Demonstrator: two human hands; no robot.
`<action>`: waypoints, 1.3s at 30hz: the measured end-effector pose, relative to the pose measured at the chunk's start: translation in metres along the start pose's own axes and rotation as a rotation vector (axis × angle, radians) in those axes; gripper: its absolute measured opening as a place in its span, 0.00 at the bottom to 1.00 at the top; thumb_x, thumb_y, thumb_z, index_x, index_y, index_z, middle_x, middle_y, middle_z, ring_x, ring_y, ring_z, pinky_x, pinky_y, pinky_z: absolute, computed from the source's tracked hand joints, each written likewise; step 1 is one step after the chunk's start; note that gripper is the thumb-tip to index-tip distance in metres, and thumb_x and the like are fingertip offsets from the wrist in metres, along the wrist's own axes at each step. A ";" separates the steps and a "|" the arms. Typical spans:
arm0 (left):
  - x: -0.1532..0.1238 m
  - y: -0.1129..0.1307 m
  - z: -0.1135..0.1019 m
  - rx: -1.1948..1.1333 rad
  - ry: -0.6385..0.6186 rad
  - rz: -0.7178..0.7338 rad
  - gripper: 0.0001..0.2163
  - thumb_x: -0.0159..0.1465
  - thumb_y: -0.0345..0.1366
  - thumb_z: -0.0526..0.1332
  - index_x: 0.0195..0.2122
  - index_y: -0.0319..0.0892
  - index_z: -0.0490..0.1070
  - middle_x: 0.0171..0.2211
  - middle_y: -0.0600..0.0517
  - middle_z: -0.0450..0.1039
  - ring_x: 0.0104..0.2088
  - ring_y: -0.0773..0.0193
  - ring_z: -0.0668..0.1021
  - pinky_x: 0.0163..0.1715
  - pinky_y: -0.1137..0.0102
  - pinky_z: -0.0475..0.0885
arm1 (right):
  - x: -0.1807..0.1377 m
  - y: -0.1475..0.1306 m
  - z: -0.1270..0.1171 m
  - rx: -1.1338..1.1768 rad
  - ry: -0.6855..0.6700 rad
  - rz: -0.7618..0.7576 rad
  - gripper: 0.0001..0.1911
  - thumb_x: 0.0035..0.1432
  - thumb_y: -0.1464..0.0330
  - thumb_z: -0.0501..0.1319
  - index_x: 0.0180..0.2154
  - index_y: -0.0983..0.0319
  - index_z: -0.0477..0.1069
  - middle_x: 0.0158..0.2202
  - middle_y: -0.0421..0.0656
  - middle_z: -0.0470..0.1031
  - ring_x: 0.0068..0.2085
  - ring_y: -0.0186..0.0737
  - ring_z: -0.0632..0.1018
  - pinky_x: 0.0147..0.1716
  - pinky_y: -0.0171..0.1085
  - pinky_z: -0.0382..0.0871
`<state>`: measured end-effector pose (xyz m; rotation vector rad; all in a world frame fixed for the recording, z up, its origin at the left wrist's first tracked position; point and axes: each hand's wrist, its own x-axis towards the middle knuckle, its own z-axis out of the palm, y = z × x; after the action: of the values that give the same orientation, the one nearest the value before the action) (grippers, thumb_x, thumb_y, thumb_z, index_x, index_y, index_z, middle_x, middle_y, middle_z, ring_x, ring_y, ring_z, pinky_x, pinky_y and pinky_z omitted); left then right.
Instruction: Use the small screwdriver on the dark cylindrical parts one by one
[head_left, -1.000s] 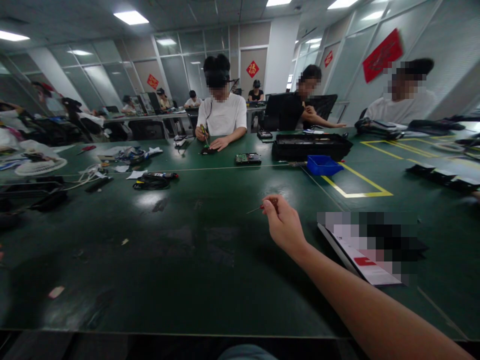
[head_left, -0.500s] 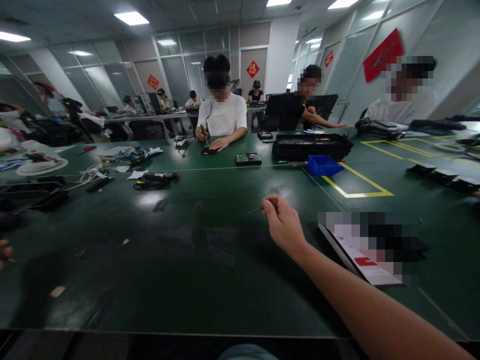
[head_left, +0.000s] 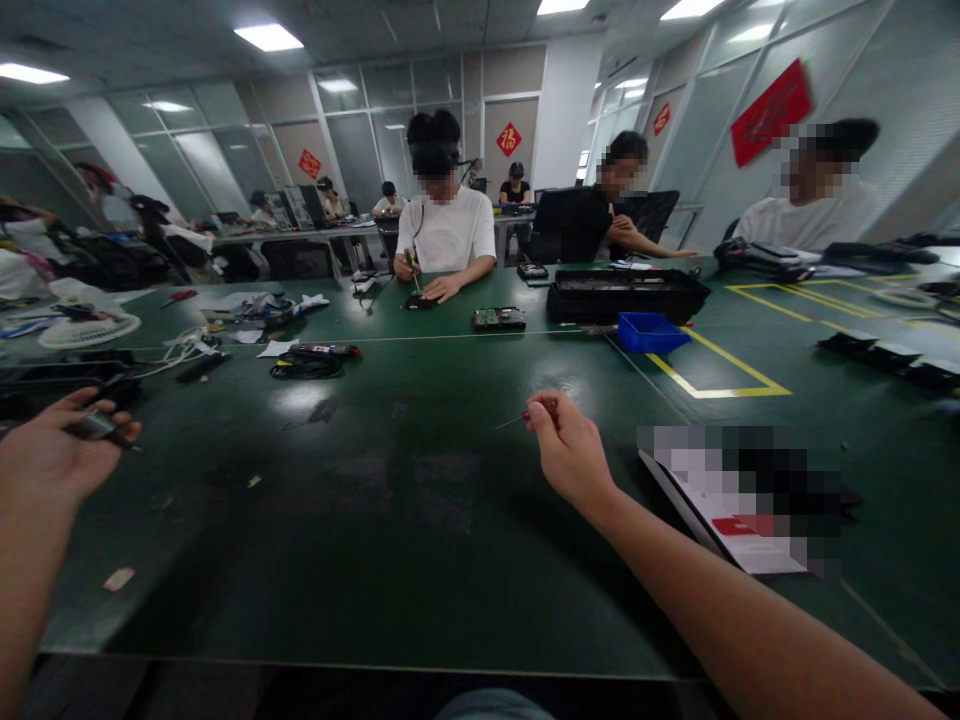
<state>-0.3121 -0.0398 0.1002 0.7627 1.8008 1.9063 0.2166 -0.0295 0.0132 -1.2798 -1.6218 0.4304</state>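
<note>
On the right, my right hand (head_left: 574,455) is closed around a small screwdriver (head_left: 513,421). Its thin shaft points left above the green table (head_left: 315,600), and part of its reddish handle hides in my fingers. At the left edge, my left hand (head_left: 52,460) is turned palm up, its fingers curled around a small grey-and-black tool (head_left: 97,426) with a thin dark tip pointing right. The tool's exact kind does not show clearly.
A white box (head_left: 712,515) lies by my right forearm. Farther off are a blue bin (head_left: 652,332), a long black tray (head_left: 626,296), a hard drive (head_left: 499,318) and a coiled black cable (head_left: 311,362). Across the table, a person (head_left: 442,225) works with a screwdriver.
My left hand has come into view from the left edge, raised and carrying the grey-and-black tool. My right hand with the screwdriver stays nearly in place.
</note>
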 end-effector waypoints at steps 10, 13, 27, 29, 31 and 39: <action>-0.090 0.006 0.120 -0.352 -0.401 -0.185 0.11 0.58 0.21 0.51 0.39 0.37 0.69 0.26 0.52 0.64 0.27 0.66 0.68 0.33 0.69 0.67 | 0.000 0.000 -0.001 0.005 -0.010 -0.001 0.13 0.70 0.59 0.53 0.41 0.58 0.70 0.33 0.43 0.78 0.34 0.43 0.79 0.34 0.39 0.67; -0.123 0.004 0.155 -0.381 -0.543 -0.218 0.13 0.55 0.21 0.53 0.40 0.36 0.70 0.26 0.51 0.65 0.27 0.65 0.68 0.30 0.71 0.68 | 0.000 -0.001 -0.002 -0.003 -0.008 0.000 0.13 0.69 0.58 0.53 0.40 0.59 0.70 0.33 0.43 0.78 0.34 0.43 0.79 0.34 0.39 0.67; -0.260 -0.048 0.237 -0.043 -1.149 0.028 0.15 0.52 0.26 0.54 0.40 0.40 0.72 0.30 0.51 0.69 0.33 0.62 0.72 0.40 0.65 0.67 | 0.001 -0.005 -0.002 -0.067 -0.016 -0.025 0.16 0.68 0.56 0.56 0.37 0.59 0.74 0.27 0.40 0.75 0.28 0.39 0.75 0.31 0.37 0.65; -0.262 -0.059 0.236 0.123 -1.221 0.175 0.16 0.55 0.26 0.54 0.43 0.41 0.72 0.33 0.51 0.70 0.36 0.61 0.73 0.42 0.64 0.68 | 0.001 -0.006 -0.002 -0.076 -0.023 -0.036 0.16 0.67 0.56 0.57 0.35 0.59 0.74 0.27 0.39 0.75 0.28 0.38 0.75 0.30 0.37 0.64; -0.259 -0.069 0.233 0.273 -1.248 0.335 0.20 0.55 0.25 0.56 0.49 0.42 0.70 0.39 0.49 0.72 0.41 0.58 0.74 0.46 0.62 0.68 | 0.001 -0.007 -0.003 -0.095 -0.032 -0.039 0.17 0.66 0.55 0.58 0.33 0.59 0.74 0.25 0.39 0.74 0.27 0.38 0.74 0.29 0.37 0.63; -0.237 -0.086 0.233 0.426 -1.160 0.585 0.13 0.63 0.26 0.61 0.48 0.43 0.74 0.49 0.46 0.74 0.51 0.55 0.75 0.55 0.57 0.69 | -0.001 -0.011 -0.004 -0.065 -0.021 -0.033 0.14 0.67 0.59 0.57 0.35 0.59 0.73 0.27 0.40 0.77 0.30 0.40 0.77 0.31 0.38 0.67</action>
<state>0.0119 -0.0032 -0.0079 2.1410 1.2207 0.8402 0.2145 -0.0357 0.0225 -1.2981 -1.6838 0.3745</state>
